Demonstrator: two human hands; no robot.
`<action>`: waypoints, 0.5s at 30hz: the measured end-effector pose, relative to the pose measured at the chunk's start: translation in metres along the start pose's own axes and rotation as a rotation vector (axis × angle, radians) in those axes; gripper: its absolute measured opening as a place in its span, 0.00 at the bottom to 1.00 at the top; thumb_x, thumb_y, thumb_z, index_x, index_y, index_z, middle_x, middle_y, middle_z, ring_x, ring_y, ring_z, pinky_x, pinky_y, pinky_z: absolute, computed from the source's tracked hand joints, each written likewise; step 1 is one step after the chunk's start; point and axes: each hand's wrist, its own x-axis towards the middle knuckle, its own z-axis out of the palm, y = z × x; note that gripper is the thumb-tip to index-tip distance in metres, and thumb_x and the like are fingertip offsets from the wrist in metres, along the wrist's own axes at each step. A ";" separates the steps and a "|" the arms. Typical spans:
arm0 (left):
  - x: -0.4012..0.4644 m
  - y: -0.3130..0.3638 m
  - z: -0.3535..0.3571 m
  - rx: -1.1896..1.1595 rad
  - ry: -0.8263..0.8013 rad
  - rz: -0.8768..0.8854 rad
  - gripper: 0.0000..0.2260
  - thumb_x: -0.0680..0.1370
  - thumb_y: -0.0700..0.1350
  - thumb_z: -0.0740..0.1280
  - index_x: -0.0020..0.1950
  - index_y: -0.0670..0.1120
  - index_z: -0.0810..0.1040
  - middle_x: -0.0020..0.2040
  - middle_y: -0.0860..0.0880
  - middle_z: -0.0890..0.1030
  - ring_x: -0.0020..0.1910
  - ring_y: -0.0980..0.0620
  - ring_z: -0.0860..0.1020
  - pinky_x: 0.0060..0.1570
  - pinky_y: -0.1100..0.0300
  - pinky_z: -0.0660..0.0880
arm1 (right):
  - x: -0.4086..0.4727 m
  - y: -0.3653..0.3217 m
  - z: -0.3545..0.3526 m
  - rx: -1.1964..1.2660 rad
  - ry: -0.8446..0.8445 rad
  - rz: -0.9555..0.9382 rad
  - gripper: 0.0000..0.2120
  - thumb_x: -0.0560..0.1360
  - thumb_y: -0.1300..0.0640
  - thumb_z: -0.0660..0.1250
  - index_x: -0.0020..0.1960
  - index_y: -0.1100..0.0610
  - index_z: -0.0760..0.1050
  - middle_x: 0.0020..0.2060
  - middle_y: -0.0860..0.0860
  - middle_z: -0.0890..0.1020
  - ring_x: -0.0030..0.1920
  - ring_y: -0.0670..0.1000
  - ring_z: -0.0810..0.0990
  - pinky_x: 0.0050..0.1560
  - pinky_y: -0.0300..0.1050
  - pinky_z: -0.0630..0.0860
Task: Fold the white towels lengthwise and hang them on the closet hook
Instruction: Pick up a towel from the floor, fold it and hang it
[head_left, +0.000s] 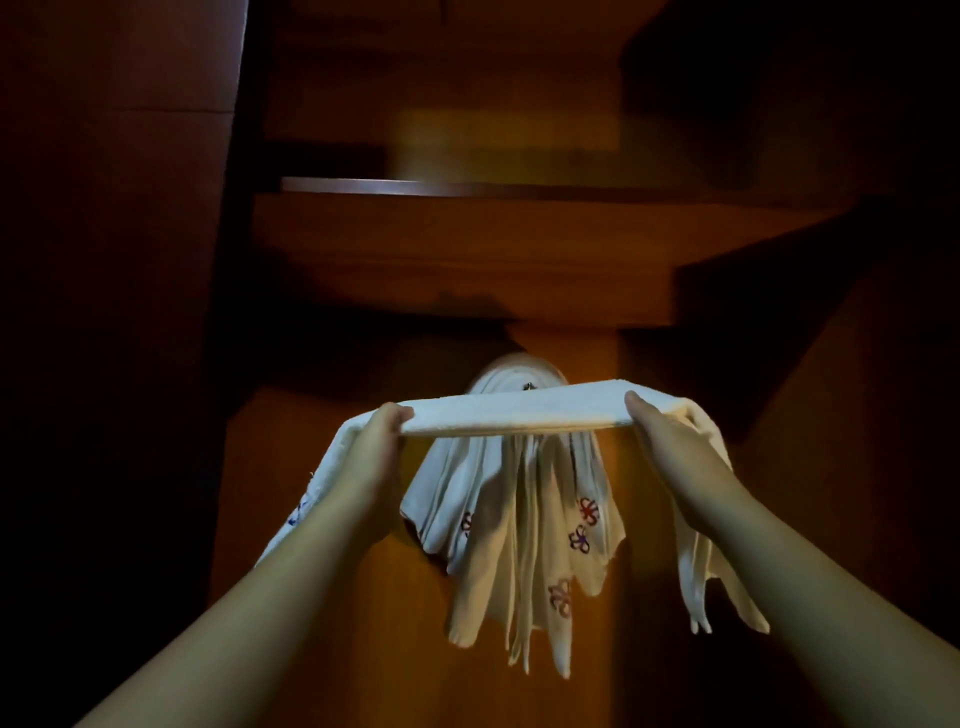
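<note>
Hanging step, towel's folded and going up to the hook

Left hand (382, 431) and right hand (657, 423) are pinching the folded white towel (514, 413) taut, ends drooping. Beyond it, hung towels (519, 519) are covering the closet hook (528, 385); next it probably needs draping its middle over that.

Blocked: hung towels (519, 499) cover the hook (528, 386) on the closet's back panel (322, 519).
Overhead: shelf (467, 249).
Open: panel's left side.
</note>
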 end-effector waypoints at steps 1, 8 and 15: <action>0.008 0.000 0.003 -0.011 -0.001 0.010 0.09 0.75 0.52 0.63 0.46 0.47 0.71 0.51 0.43 0.70 0.54 0.45 0.69 0.61 0.46 0.66 | 0.008 -0.001 0.002 -0.015 0.000 -0.022 0.26 0.79 0.39 0.64 0.70 0.54 0.73 0.55 0.48 0.75 0.58 0.50 0.73 0.70 0.57 0.70; 0.063 0.011 0.027 -0.047 0.028 0.106 0.09 0.80 0.49 0.61 0.48 0.45 0.76 0.41 0.46 0.81 0.46 0.52 0.78 0.45 0.59 0.70 | 0.069 -0.016 0.017 -0.008 0.065 -0.054 0.31 0.77 0.35 0.65 0.73 0.51 0.70 0.65 0.52 0.71 0.51 0.50 0.74 0.53 0.44 0.74; 0.113 0.003 0.041 -0.042 -0.019 0.001 0.18 0.76 0.54 0.62 0.55 0.41 0.80 0.37 0.45 0.86 0.35 0.51 0.85 0.38 0.57 0.76 | 0.111 -0.007 0.029 -0.003 0.028 0.047 0.27 0.77 0.37 0.66 0.69 0.52 0.74 0.64 0.56 0.78 0.61 0.55 0.77 0.58 0.48 0.72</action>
